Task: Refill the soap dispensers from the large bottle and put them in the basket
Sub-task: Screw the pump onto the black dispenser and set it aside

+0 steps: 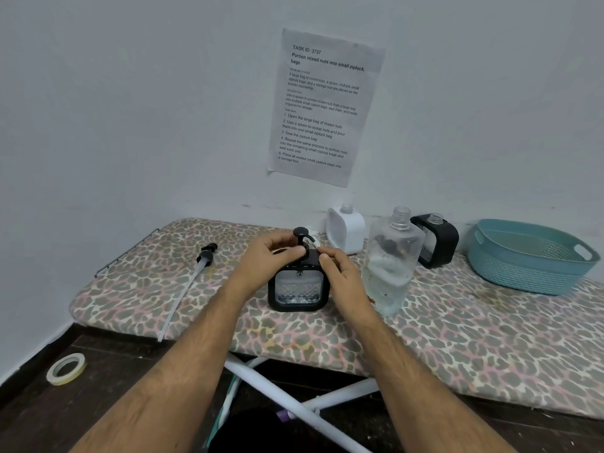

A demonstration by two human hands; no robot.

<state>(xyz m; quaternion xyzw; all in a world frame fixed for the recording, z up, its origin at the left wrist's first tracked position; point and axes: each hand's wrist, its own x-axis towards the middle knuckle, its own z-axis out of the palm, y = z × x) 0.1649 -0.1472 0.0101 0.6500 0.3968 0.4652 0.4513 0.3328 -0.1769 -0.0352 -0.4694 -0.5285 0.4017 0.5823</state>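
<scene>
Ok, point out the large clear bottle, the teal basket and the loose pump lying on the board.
large clear bottle (390,266), head view, on its clear body.
teal basket (523,273), head view, on its front outer wall.
loose pump (206,255), head view, on its black collar.

I'm looking at a black square dispenser standing upright, pump on. Behind it — a white dispenser and another black one, both capless. The big clear bottle is standing open — the teal basket is sitting far right.
</scene>
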